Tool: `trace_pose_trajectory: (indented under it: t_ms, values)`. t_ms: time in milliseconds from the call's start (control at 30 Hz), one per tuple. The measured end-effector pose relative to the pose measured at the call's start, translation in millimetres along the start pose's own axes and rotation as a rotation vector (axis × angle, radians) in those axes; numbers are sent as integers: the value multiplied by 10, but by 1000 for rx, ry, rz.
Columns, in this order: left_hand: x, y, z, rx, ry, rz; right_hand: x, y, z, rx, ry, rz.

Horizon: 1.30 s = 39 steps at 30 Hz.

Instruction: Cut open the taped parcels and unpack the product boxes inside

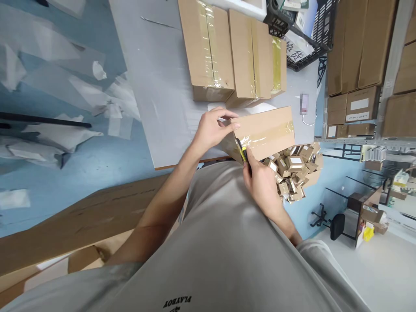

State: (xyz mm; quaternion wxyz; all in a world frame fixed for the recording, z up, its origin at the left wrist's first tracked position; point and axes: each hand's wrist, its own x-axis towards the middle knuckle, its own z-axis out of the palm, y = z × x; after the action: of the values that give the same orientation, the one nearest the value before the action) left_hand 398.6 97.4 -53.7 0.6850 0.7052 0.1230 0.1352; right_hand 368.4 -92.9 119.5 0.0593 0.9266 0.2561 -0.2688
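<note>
Box: plain brown, just right of centre in the frame, sitting at an angle by the near edge of the table, right end a bit higher in the picture. Shiny tape runs along its length.
Knife: yellow and black, front end right at the box's left edge, where the tape looks wrinkled.
Right hand: fingers wrapped round the knife, forefinger laid out along it.
Left hand: at the box's left end, thumb tip on the corner, forefinger reaching to the far side, a gap between the two. Other fingers are mostly hidden, so can't tell if it's a real pinch or just a steadying touch.
Big boxes: three taped ones in a row at upper centre, left box, middle box, and a narrower right box partly tucked behind.
Crate: black plastic, upper right, stuffed with papers and packs.
Gadget: blurred out, right side of the table, white cable attached.
Pile: loads of small cartons, just below and right of the box.
Shelf boxes: stacked up in the upper right corner.
Floor: blue, with white sheets scattered over the upper left.
Shirt: grey, filling bottom centre.
</note>
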Motion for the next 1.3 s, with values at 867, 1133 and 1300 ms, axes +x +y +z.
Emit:
trace_pose_trajectory:
  t_ms: [867, 1133, 1300]
  values:
    - [-153, 100, 136, 77, 132, -54, -177, -198, -262, -233, -401, 122]
    - [-257, 58, 196, 30, 225, -110, -57, 830, -214, 113, 347, 194]
    - [-199, 47, 249, 34, 378, -136, 786, 1797, 98, 268, 625, 451]
